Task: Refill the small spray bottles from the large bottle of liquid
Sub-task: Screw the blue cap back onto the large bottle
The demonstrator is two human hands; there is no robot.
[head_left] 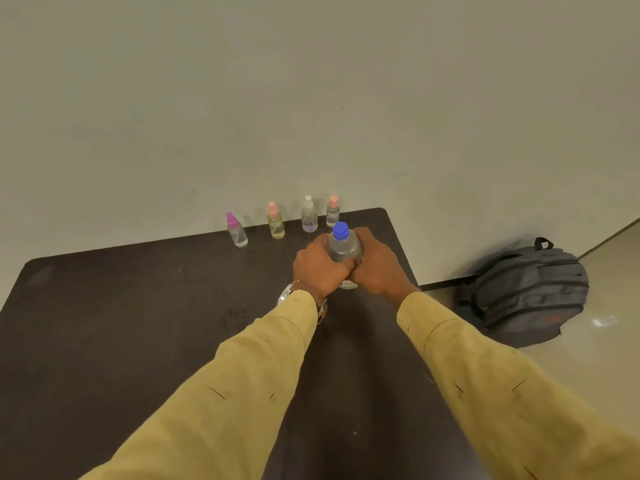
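Left hand [318,268], right hand [378,268] — clasping large bottle [343,247]

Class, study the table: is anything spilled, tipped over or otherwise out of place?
Only a cluster of small dark spots on the table near the left hand, perhaps drips or stains. The four spray bottles stand upright and capped. That hand and the right hand grip the capped large bottle.

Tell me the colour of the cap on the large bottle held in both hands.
Blue. The cap shows clearly in the head view, screwed on the large bottle.
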